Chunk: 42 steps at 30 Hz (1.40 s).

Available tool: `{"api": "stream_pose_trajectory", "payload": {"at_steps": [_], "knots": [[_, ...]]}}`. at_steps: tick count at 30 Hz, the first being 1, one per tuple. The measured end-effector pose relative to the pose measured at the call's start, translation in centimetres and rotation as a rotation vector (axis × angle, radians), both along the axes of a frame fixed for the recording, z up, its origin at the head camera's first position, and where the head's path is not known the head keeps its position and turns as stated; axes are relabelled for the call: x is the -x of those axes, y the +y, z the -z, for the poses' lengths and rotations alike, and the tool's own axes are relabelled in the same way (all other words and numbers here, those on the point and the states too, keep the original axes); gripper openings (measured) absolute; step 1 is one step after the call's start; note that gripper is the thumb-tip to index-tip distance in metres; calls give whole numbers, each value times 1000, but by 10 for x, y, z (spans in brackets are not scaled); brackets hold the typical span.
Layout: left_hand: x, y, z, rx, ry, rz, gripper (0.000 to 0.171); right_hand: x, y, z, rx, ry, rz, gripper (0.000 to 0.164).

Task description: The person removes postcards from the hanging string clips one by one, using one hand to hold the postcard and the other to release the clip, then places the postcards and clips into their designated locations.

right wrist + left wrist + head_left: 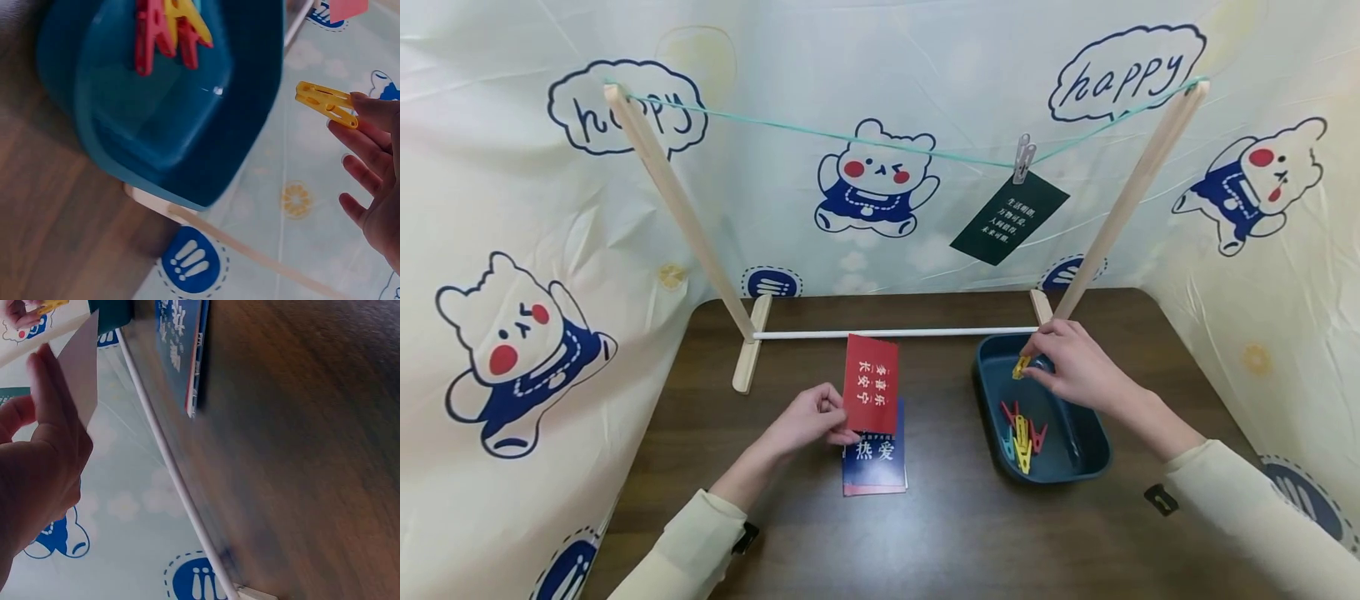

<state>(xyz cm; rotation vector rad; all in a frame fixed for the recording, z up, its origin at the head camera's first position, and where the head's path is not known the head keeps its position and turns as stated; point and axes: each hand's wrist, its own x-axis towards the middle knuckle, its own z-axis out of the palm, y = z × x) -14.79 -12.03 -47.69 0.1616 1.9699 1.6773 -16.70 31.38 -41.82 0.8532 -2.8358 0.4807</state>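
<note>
My left hand (811, 417) pinches a red card (871, 383) by its left edge, raised above a small stack of cards (874, 467) with a blue one on top. In the left wrist view the card's pale back faces the camera. Over the blue tray (1101, 442), my right hand (1078, 367) pinches a yellow clothespin (325, 103) between thumb and fingers. Several red, yellow and blue clothespins (1022, 442) lie in the tray. A dark green card (1009, 218) hangs tilted from the green string (820, 132), held by a pale clothespin (1023, 158).
Two wooden posts (677, 200) hold the string up at left and right. A white rod (895, 333) joins their wooden feet (751, 346) low across the back of the brown table (790, 533). Behind stands a cloth backdrop (760, 208) printed with bears.
</note>
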Motion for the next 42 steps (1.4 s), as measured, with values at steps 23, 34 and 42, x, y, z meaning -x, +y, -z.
{"api": "stream_pose_trajectory", "payload": {"at_steps": [23,34,42], "knots": [[-21,-1,35,296,-53,149,14,-9,10,38,-154,-223,77,20],[-27,3,40,479,87,167,25,-11,14,44,-210,-273,73,22],[-28,4,43,531,130,153,31,-11,15,45,-208,-300,79,21]]}}
